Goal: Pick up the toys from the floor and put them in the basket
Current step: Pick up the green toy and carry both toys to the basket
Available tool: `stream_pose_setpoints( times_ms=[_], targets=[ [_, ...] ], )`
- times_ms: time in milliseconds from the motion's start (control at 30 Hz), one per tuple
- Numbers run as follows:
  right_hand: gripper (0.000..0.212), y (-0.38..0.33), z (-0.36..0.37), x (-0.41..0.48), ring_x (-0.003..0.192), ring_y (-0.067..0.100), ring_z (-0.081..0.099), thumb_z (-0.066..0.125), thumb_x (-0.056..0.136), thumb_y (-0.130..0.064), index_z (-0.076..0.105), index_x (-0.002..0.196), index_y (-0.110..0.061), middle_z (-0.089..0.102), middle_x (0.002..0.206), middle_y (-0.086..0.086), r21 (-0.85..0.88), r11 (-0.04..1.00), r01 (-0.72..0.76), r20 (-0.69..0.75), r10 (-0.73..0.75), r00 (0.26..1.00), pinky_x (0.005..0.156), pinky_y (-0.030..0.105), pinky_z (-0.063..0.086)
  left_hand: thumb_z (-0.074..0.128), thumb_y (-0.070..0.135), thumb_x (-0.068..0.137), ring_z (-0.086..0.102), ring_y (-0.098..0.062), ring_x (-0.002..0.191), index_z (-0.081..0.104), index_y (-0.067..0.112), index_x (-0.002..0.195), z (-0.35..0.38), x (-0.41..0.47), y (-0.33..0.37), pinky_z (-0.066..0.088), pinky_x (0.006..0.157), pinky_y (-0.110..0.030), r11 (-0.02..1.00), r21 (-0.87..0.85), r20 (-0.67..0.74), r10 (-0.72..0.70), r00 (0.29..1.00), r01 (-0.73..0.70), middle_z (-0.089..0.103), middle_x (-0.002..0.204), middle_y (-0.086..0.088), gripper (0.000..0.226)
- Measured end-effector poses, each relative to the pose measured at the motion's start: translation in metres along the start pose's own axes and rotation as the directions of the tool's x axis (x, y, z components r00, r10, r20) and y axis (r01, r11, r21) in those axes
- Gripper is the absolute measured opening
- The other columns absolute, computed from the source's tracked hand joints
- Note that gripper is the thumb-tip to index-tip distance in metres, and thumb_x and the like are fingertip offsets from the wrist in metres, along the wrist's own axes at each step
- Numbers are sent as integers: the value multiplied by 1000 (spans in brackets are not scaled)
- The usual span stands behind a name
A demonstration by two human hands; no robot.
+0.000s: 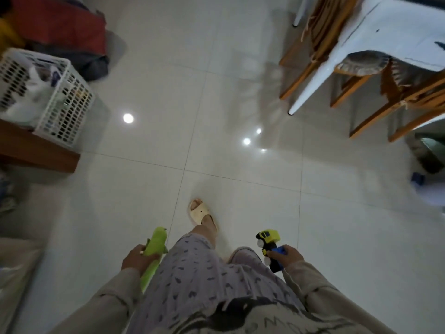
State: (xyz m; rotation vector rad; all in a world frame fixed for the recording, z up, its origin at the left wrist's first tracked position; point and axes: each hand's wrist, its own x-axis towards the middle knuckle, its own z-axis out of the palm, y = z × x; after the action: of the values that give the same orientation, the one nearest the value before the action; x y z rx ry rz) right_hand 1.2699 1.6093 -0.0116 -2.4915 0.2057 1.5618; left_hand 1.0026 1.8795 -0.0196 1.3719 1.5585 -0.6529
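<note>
The person stands on a glossy white tiled floor (pixel 240 68), looking down past patterned lilac pyjama trousers (pixel 192 273) and one foot in a cream slide sandal (pixel 201 213) stepped forward.

The left hand (pixel 136 259) has its grip closed around a bright green plush toy (pixel 154 251). The fingers wrap the toy's middle, its upper end sticks out ahead of the hand towards the floor seam, and its lower end trails back along the beige sleeve.

The right hand (pixel 287 256) has its grip closed on a toy truck (pixel 269 247) with a yellow cab, black body, white wheels and a blue rear part. The fingers hold the blue section, and the cab points forward and up, away from the hand. Both toys are off the floor, held at either side of the thighs.

The white lattice basket (pixel 69 97) sits well apart from both hands, at the upper left, on the corner of a low brown wooden desk (pixel 43 153). White soft items lie inside it, though what they are is too blurred to tell. Behind the basket lies a heap of red and dark fabric (pixel 67 27).

At the upper right stand wooden chairs (pixel 313 56) and a white table leg (pixel 313 80), with light spots reflected on the tiles between.
</note>
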Motion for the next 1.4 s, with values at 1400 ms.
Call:
stream_pose_setpoints(
  times_ms=[1400],
  targets=[
    [44, -743, -115, 119, 96, 31, 60, 72, 78, -31, 62, 110, -3, 65, 108, 18, -596, 652, 469, 183, -459, 869, 88, 37, 46, 51, 40, 50, 55, -36, 118, 50, -1, 130, -250, 143, 287, 41, 95, -36, 627, -715, 24, -419, 908, 308, 57, 131, -23, 90]
  ],
)
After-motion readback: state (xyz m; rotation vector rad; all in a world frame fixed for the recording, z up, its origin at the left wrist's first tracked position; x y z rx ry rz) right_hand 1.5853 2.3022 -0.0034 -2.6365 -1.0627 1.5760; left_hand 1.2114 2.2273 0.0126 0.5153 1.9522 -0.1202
